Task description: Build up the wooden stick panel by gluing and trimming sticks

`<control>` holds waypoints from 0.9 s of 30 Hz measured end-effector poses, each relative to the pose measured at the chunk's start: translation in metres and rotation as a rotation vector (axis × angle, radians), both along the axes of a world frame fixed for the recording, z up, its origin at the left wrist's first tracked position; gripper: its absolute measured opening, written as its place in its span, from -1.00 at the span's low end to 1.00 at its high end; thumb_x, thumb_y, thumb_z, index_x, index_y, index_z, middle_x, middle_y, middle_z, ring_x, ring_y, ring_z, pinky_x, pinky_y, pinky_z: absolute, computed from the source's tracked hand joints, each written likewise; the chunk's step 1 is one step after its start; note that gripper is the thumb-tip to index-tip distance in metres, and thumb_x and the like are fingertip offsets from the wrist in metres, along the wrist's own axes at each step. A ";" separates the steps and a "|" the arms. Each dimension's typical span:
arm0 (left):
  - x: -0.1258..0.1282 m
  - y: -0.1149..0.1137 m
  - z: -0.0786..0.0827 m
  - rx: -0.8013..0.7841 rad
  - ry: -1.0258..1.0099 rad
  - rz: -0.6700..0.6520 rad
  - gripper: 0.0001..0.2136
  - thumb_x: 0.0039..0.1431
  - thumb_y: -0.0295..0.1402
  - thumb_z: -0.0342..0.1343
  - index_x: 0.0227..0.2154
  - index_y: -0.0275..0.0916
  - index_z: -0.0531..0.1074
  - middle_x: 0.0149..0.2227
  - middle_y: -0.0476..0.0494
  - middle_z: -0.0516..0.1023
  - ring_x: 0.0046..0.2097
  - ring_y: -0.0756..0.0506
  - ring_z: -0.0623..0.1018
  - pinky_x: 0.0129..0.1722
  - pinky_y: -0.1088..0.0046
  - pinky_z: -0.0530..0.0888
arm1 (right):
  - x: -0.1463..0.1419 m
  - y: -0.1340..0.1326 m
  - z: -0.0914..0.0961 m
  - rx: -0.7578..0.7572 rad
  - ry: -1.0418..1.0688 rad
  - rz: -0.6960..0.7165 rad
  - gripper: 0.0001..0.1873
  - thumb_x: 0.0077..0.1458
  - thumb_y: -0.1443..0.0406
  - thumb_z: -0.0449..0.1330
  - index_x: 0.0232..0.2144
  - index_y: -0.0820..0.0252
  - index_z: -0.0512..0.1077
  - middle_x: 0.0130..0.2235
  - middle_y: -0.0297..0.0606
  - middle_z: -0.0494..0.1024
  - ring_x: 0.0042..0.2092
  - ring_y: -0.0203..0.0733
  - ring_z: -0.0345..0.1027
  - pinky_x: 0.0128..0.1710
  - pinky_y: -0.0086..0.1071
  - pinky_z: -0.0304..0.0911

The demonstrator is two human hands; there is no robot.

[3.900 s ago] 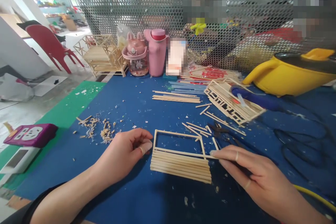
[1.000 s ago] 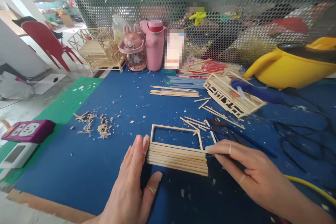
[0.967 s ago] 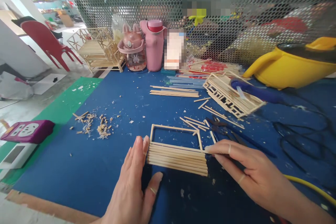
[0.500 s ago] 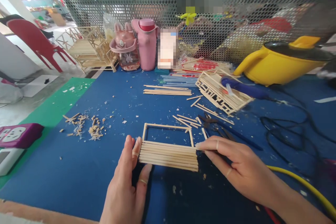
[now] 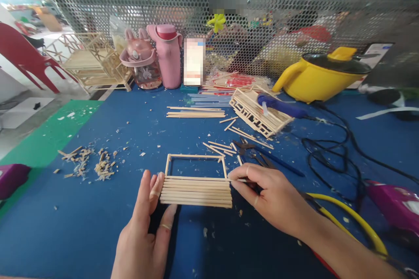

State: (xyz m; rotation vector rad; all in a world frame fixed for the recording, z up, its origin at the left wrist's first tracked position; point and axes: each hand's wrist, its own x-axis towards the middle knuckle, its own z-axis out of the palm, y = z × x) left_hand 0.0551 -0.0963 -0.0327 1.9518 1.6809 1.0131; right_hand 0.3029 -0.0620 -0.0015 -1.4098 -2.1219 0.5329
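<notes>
A flat panel of thin wooden sticks (image 5: 195,187) lies on the blue mat (image 5: 108,222), with an open stick frame along its far side. My left hand (image 5: 147,226) lies flat, fingers stretched out, its fingertips pressed against the panel's left edge. My right hand (image 5: 273,198) is at the panel's right edge, thumb and forefinger pinched on the end of a stick there.
Loose sticks (image 5: 195,113), a second stick assembly (image 5: 255,111) with a blue glue gun (image 5: 281,107), black pliers (image 5: 258,154), cables (image 5: 330,152), a yellow pot (image 5: 322,76), pink bottles (image 5: 163,56), a stick model (image 5: 90,63), wood scraps (image 5: 88,163). Mesh screen behind.
The view has swung to the right, so everything sits further left in the frame. Both hands stay at the panel's two ends; my left fingertips still press its left edge.
</notes>
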 end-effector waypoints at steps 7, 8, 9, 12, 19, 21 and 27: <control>-0.001 0.001 -0.001 -0.001 -0.047 -0.014 -0.36 0.25 -0.43 -0.03 0.31 -0.03 -0.19 0.16 -0.08 0.39 0.19 -0.13 0.34 0.06 0.30 0.45 | -0.005 -0.001 -0.001 0.047 -0.009 -0.044 -0.88 0.15 0.37 0.10 -0.37 0.10 0.43 -0.35 -0.37 0.57 -0.30 -0.30 0.46 -0.28 -0.47 0.34; -0.001 0.001 -0.001 -0.006 -0.049 -0.012 -0.36 0.25 -0.42 -0.03 0.31 -0.03 -0.19 0.16 -0.08 0.38 0.19 -0.13 0.34 0.05 0.31 0.45 | -0.006 -0.002 -0.001 0.049 -0.009 -0.054 -0.88 0.15 0.36 0.10 -0.37 0.09 0.43 -0.36 -0.36 0.57 -0.30 -0.29 0.46 -0.28 -0.46 0.35; -0.001 0.000 -0.001 -0.015 -0.050 -0.007 -0.36 0.25 -0.42 -0.03 0.31 -0.04 -0.19 0.16 -0.09 0.39 0.18 -0.13 0.34 0.04 0.32 0.46 | -0.006 -0.002 -0.002 0.049 -0.009 -0.062 -0.88 0.15 0.36 0.10 -0.37 0.09 0.43 -0.36 -0.36 0.57 -0.31 -0.29 0.46 -0.28 -0.46 0.35; -0.002 -0.001 -0.001 -0.071 -0.038 0.021 -0.35 0.25 -0.37 -0.02 0.31 -0.07 -0.19 0.13 -0.09 0.42 0.16 -0.13 0.37 -0.03 0.36 0.51 | -0.006 -0.003 -0.003 0.044 -0.008 -0.073 -0.89 0.15 0.36 0.10 -0.37 0.09 0.43 -0.37 -0.37 0.57 -0.32 -0.29 0.46 -0.29 -0.45 0.36; -0.002 0.000 -0.002 -0.029 -0.043 0.004 -0.35 0.24 -0.40 -0.03 0.31 -0.03 -0.19 0.14 -0.08 0.41 0.16 -0.13 0.38 -0.02 0.34 0.52 | -0.006 -0.002 -0.001 0.045 0.015 -0.041 -0.87 0.15 0.36 0.09 -0.38 0.09 0.43 -0.36 -0.32 0.57 -0.32 -0.27 0.45 -0.30 -0.43 0.36; -0.002 0.000 -0.003 0.009 -0.055 -0.010 -0.35 0.24 -0.41 -0.02 0.31 0.00 -0.16 0.15 -0.07 0.40 0.16 -0.14 0.39 -0.03 0.32 0.53 | -0.007 -0.002 -0.001 0.050 0.016 -0.044 -0.87 0.15 0.36 0.09 -0.38 0.10 0.44 -0.37 -0.33 0.56 -0.32 -0.27 0.45 -0.30 -0.43 0.35; -0.002 0.000 -0.003 0.006 -0.054 -0.012 -0.36 0.24 -0.42 -0.04 0.31 -0.04 -0.17 0.15 -0.10 0.39 0.17 -0.15 0.37 -0.05 0.35 0.54 | -0.006 -0.002 -0.003 0.042 0.025 -0.031 -0.86 0.16 0.37 0.09 -0.38 0.11 0.44 -0.37 -0.34 0.55 -0.31 -0.29 0.44 -0.28 -0.45 0.33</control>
